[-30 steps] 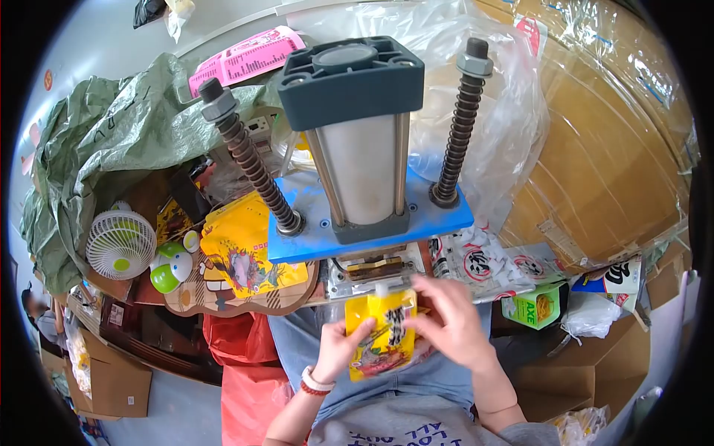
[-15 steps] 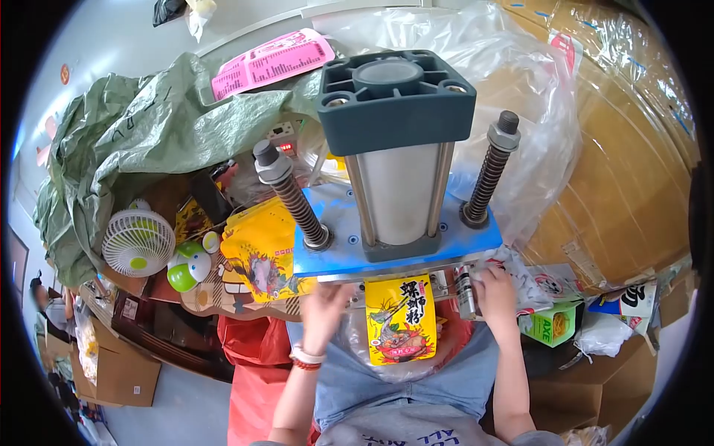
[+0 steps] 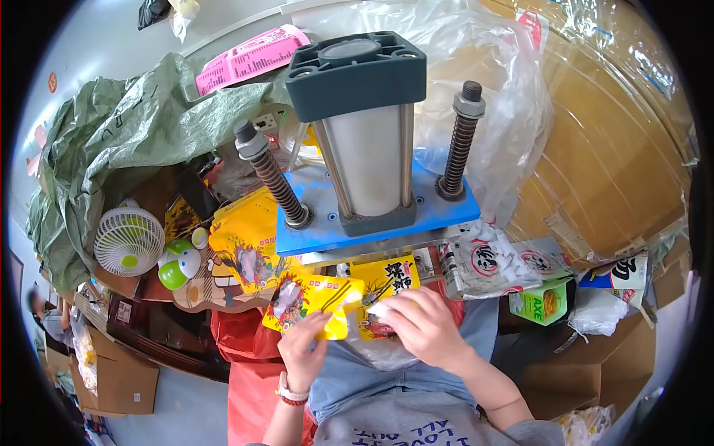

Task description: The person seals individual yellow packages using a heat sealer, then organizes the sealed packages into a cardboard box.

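Note:
My left hand (image 3: 305, 348) pinches the lower edge of a yellow printed pouch (image 3: 312, 303), which is tilted in front of the blue press plate. Close to its right side, my right hand (image 3: 424, 325) has its fingers closed on a small white item (image 3: 381, 309). A second yellow pouch with black lettering (image 3: 398, 276) lies partly beneath the press (image 3: 372, 223), its lower part half hidden by my right hand. More yellow pouches (image 3: 249, 230) are stacked left of the press. Right of it, an open bag (image 3: 487, 260) holds many small white pieces.
A white fan (image 3: 129, 241) and a green-and-white round object (image 3: 178, 264) stand at the left. Behind are a green woven sheet (image 3: 141, 141) and clear plastic. A large wrapped cardboard piece (image 3: 610, 149) is at the right, with a green AXE box (image 3: 543, 303) in front.
My left hand has taken hold of a yellow pouch and lifted it toward me. My right hand has come from the white-piece bag to the middle with a white item. The view has shifted slightly.

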{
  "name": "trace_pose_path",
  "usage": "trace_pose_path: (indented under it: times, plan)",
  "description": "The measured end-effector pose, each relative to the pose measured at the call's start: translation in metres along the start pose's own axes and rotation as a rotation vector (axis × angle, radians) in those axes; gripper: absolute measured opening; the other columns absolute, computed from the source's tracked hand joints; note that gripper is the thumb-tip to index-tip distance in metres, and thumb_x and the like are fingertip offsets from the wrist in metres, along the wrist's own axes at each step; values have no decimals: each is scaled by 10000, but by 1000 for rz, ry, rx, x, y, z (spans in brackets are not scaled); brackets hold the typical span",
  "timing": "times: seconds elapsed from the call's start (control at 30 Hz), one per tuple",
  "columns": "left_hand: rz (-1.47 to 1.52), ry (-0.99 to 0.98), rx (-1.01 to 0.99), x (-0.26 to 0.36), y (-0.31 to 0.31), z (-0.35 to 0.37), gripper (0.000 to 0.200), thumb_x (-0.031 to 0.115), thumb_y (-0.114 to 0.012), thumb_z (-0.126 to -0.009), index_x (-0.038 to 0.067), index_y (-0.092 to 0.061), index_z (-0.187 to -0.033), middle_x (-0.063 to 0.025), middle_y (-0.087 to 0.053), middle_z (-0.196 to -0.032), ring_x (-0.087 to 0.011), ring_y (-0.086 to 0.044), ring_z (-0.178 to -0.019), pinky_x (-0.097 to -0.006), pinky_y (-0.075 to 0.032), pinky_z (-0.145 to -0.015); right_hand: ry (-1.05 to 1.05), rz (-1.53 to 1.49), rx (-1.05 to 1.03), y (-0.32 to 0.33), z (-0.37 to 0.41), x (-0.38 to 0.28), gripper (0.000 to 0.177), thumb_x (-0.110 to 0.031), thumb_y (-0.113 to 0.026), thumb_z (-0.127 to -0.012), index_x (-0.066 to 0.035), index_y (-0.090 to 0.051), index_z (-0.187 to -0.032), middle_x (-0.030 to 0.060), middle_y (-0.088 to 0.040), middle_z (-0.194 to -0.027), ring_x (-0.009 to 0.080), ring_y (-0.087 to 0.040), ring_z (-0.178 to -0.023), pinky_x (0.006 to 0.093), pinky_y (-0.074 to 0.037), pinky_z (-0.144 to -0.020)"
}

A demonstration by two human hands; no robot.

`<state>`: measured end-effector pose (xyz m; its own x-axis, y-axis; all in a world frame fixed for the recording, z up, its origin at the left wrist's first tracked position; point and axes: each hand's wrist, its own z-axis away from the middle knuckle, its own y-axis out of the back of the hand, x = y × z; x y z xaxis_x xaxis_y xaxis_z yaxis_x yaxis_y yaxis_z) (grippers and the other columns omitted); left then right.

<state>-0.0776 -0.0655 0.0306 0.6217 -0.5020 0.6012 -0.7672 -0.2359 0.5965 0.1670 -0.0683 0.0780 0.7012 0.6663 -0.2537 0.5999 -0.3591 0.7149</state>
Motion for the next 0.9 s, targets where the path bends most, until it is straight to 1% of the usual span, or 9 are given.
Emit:
trace_pose_path:
  times: [0.17,0.27,0.37,0.47,0.63,0.73,0.8,0.83,0.9]
  plan:
    - [-35,-279,-82,40,24,-9,317,-106,-619,-632,-3,-713,-917,-113,-745,-938,-272,-730,-932,-331,-580,-797,192,-202,-83,19,-6,-12,234,-115,-694,-791,-16,-668,-1001,84,-656,-1108,253,-615,-1026,394,-499,-903]
    - [159,-271,-74,46,22,-12,316,-107,-610,-625,-5,-719,-904,-128,-745,-925,-257,-739,-894,-322,-586,-790,186,-328,-83,43,-2,-16,212,-116,-691,-795,-12,-669,-979,103,-648,-1150,249,-613,-1039,392,-507,-894]
    - [122,-246,-21,47,13,-17,321,-112,-605,-620,-6,-719,-901,-128,-745,-922,-258,-740,-877,-318,-588,-781,16,-29,55,53,8,-14,223,-82,-783,-716,-40,-689,-914,64,-687,-1043,249,-645,-949,377,-522,-822]
    - [60,-305,-97,48,12,-20,325,-111,-631,-660,-6,-721,-954,-110,-745,-977,-250,-733,-929,-323,-592,-805,88,74,-69,51,0,-6,203,-98,-780,-726,-36,-692,-898,70,-687,-1036,246,-644,-945,383,-529,-833]
    - [219,-302,-129,50,5,-15,339,-113,-615,-653,-1,-731,-951,-111,-747,-959,-237,-739,-888,-306,-592,-777,153,-247,-53,57,-4,-6,216,-131,-787,-761,-48,-693,-937,72,-692,-1005,238,-653,-888,381,-521,-837]
    - [290,-102,-106,40,-24,-12,187,-17,-699,-792,32,-748,-965,-101,-741,-844,-184,-712,-668,-249,-554,-642,-142,-467,-70,36,4,9,430,-186,-764,-807,-38,-617,-1182,103,-651,-1034,273,-611,-941,385,-478,-800]
    - [371,262,-199,9,-60,12,117,103,-733,-869,30,-751,-959,-42,-724,-763,-85,-608,-545,-212,-481,-550,-306,-378,-107,25,5,19,544,-211,-779,-801,-60,-558,-1274,110,-637,-1087,305,-591,-980,407,-445,-890]
    - [494,493,-212,10,-71,10,160,119,-724,-897,-38,-731,-927,-5,-705,-763,-12,-544,-626,-205,-453,-562,-336,-275,-63,24,8,26,621,-240,-794,-790,-69,-522,-1321,124,-619,-1139,319,-573,-1027,420,-418,-938]
    - [877,716,-36,1,-99,5,183,137,-699,-928,-36,-729,-978,-9,-714,-854,-25,-575,-708,-193,-463,-638,-441,-226,32,39,14,33,599,-163,-824,-756,-40,-554,-1276,142,-621,-1180,303,-591,-1050,396,-451,-940]
